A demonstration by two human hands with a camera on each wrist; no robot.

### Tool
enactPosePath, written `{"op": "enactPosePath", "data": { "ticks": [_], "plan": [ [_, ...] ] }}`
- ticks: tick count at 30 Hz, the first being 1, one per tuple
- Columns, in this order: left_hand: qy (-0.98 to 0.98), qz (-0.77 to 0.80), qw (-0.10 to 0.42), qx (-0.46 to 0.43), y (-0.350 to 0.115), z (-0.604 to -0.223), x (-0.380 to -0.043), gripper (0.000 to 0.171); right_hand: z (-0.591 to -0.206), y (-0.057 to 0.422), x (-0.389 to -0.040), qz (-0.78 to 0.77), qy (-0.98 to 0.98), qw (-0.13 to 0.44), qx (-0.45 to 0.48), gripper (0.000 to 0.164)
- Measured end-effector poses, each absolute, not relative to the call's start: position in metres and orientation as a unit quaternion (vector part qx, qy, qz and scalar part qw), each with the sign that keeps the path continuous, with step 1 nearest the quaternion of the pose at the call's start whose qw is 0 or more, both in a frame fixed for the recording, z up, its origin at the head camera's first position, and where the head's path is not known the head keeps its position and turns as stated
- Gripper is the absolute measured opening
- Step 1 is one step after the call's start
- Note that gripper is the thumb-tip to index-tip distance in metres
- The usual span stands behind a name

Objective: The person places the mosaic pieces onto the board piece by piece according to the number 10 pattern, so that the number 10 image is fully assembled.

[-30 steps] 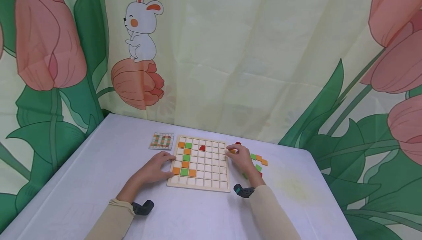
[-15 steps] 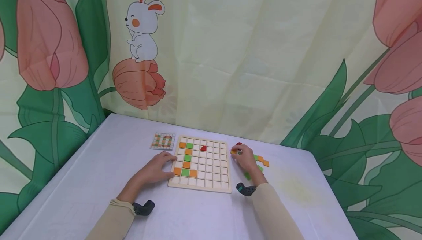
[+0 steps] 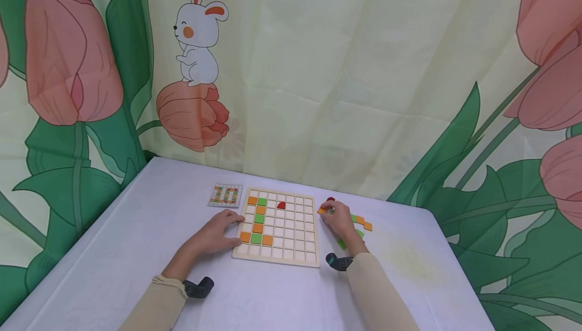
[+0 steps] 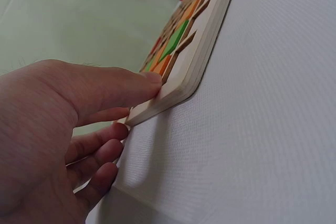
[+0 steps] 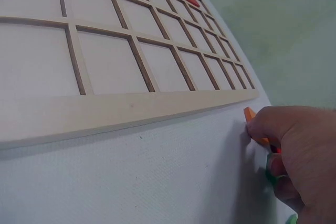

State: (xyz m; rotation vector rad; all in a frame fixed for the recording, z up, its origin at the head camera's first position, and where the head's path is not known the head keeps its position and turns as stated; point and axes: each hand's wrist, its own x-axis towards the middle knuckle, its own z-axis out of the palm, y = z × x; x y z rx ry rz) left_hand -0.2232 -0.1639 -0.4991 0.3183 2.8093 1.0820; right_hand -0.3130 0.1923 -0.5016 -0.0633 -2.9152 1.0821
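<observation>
A wooden grid board (image 3: 276, 261) lies on the table, with orange and green square tiles set down its left side. One red quarter-round piece (image 3: 282, 205) sits in a cell near the top. My left hand (image 3: 215, 232) rests against the board's left edge; in the left wrist view the thumb (image 4: 149, 80) presses on the rim near a corner, the other fingers loosely bent beside it. Just past the board's right edge, my right hand (image 3: 340, 222) pinches an orange tile (image 5: 249, 113) between thumb and fingers, which partly hide it.
A small printed card (image 3: 225, 195) with a coloured grid pattern lies beyond the board's upper left. Loose orange tiles (image 3: 368, 227), green tiles (image 3: 342, 244) and a red piece (image 3: 330, 199) lie around the right hand. A printed curtain (image 3: 318, 83) hangs behind the table.
The right hand has shifted slightly to the right, away from the board's edge, and an orange tile now shows at its fingertips. The left hand stays at the board.
</observation>
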Motion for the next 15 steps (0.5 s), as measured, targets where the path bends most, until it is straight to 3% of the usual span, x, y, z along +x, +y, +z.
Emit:
{"op": "enactPosePath", "data": {
  "ticks": [15],
  "plan": [
    [0.926,0.357,0.054,0.111,-0.1653,-0.5017,-0.2248,0.057,-0.4923,0.1859,-0.3090,0.366,-0.930,0.036,0.022,0.019]
  ]
}}
